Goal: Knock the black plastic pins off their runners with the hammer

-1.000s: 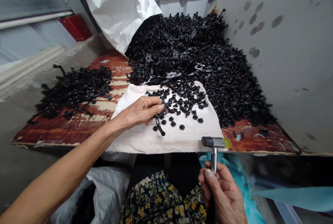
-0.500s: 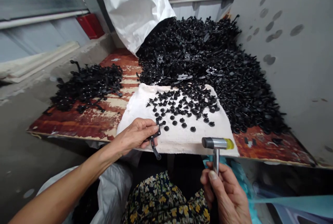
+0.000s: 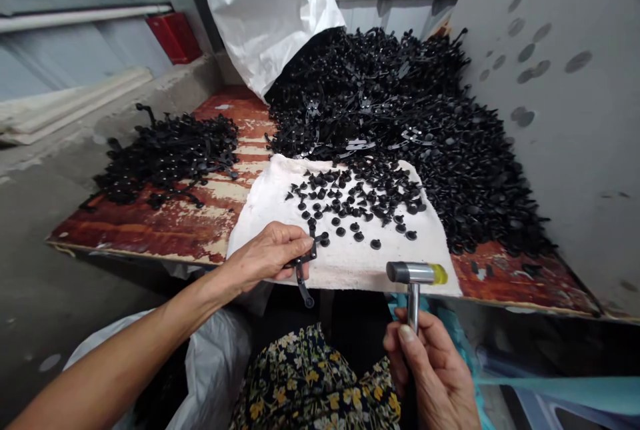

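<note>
My left hand (image 3: 274, 251) is closed on a black plastic bracket (image 3: 303, 273) with thin arms, held over the front part of a white cloth (image 3: 350, 273). One arm of the bracket hangs past the cloth's front edge; another points up at small round black studs (image 3: 341, 231) on the cloth. Part of the bracket is hidden behind my fingers. In my right hand (image 3: 430, 363) a small mallet (image 3: 417, 273) stands upright by its handle, its head level with the cloth's front edge. The head has a metal middle, one dark face and one yellow face.
A large heap of black parts (image 3: 390, 97) fills the back and right of the worn red table (image 3: 210, 230). A smaller pile of brackets (image 3: 170, 157) lies at the left. Behind hangs a white sack (image 3: 270, 10); a grey panel (image 3: 565, 137) borders the right.
The left hand has shifted slightly to the right with the bracket. The right hand and mallet have hardly moved. The whole view has shifted a little.
</note>
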{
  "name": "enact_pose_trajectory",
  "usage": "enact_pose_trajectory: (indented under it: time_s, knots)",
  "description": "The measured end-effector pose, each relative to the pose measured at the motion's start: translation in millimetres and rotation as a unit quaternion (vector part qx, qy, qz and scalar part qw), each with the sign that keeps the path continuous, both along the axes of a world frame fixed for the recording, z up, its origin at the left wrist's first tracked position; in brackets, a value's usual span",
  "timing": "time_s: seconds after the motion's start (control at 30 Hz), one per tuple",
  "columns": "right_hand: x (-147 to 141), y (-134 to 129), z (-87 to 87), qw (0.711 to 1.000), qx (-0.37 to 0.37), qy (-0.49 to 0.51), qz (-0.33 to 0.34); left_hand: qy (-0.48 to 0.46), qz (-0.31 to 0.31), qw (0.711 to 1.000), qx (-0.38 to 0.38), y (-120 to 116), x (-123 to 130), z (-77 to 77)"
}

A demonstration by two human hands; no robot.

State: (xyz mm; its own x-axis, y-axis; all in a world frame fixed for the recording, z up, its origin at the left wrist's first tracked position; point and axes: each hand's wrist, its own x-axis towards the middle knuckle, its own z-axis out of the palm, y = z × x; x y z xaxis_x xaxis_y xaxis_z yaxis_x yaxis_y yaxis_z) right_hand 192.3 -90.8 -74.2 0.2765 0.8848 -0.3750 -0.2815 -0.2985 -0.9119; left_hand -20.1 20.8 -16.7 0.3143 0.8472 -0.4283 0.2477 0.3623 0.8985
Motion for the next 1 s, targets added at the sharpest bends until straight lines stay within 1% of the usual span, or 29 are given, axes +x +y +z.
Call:
enact_pose_trajectory:
  time_s: [0.37,0.57,0.7,0.8,0.87,0.93,1.0]
  knots:
    - [0,-2,-2.1,1.0,-0.007,0.004,0.013,0.011,-0.004,1.0,-0.003,0,0,-0.4]
    - [-2,-1,-3.1,1.0,-0.013,0.002,0.006,0.015,-0.012,1.0,0.003,1,0,-2.3]
    - [3,-1,-8.6,1.0,-0.011,-0.004,0.02,0.032,-0.013,0.999,0.012,3,-1,-1.6]
    - [11,-1,-14.2,0.998,0.005,-0.038,0.055,0.055,-0.017,0.998,-0.003,5,-2,-0.7]
    - [17,2,-14.6,0.995,0.023,-0.08,0.055,0.062,-0.019,0.998,-0.016,6,-2,-1.0]
    - [22,6,-10.9,0.989,0.057,-0.127,0.053,0.057,-0.021,0.998,-0.023,8,-2,-1.6]
    - [26,13,-4.2,0.977,0.099,-0.174,0.077,0.052,-0.028,0.998,-0.023,11,-2,-1.2]
